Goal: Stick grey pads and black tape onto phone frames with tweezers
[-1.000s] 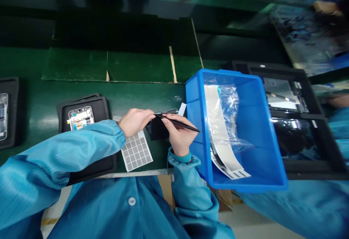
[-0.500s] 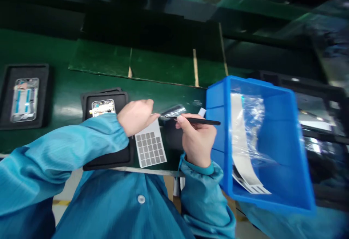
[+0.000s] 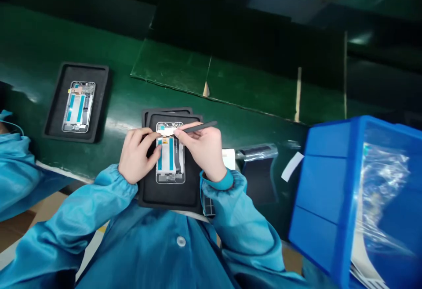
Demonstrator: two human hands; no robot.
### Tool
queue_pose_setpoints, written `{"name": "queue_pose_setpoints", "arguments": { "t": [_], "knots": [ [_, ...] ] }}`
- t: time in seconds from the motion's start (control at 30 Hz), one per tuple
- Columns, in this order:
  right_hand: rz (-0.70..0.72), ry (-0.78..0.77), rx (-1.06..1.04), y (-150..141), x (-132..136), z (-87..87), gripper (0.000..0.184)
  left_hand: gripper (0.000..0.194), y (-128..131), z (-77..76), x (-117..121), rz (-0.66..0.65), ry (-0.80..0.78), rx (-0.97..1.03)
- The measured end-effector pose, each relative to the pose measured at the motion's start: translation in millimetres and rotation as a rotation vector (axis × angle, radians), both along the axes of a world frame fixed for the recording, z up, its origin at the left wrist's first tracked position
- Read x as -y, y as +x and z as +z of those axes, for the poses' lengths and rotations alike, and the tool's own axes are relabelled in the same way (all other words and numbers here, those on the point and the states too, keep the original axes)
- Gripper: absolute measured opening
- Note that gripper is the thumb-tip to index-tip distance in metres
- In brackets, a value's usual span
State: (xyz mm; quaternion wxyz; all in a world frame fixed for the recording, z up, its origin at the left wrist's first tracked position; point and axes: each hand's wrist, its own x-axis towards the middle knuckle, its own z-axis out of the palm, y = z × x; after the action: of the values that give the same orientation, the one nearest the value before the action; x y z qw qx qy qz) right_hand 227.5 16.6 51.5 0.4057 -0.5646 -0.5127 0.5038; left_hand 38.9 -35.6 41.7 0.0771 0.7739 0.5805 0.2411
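Right hand (image 3: 207, 148): we pinch tweezers (image 3: 202, 127) over the phone (image 3: 166, 161) | Left hand (image 3: 136, 157): fingers bent, grip we cannot tell | Black tray (image 3: 168, 197) under phone

Glossy green workbench (image 3: 127, 98), dim behind

The green counter (image 3: 121, 93) carries a black tray (image 3: 54, 124) at the left, overlapping black trays (image 3: 148, 196) near the front edge, a dark sheet (image 3: 259, 181) with shiny film (image 3: 259, 152) along its top, a white strip (image 3: 292, 166), and a blue bin (image 3: 318, 183) at the right.
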Motion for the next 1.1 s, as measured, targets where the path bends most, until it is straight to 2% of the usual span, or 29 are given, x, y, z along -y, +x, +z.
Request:
{"name": "queue_pose_setpoints", "arguments": {
  "t": [0.2, 0.63, 1.1],
  "knots": [
    [0.026, -0.030, 0.133, -6.4, -2.4, 1.9, 0.014, 0.031, -0.5, -3.7, -3.5, -0.018, 0.012, 0.025],
    [0.013, -0.049, 0.136, -8.3, 1.4, 0.1, 0.018, 0.036, -0.9, -5.0, -2.3, -0.023, -0.051, 0.021],
    [0.010, -0.011, 0.199, -7.7, 2.6, -2.1, 0.016, 0.036, -0.9, -2.0, -1.0, -0.038, -0.046, -0.020]
  ]
}}
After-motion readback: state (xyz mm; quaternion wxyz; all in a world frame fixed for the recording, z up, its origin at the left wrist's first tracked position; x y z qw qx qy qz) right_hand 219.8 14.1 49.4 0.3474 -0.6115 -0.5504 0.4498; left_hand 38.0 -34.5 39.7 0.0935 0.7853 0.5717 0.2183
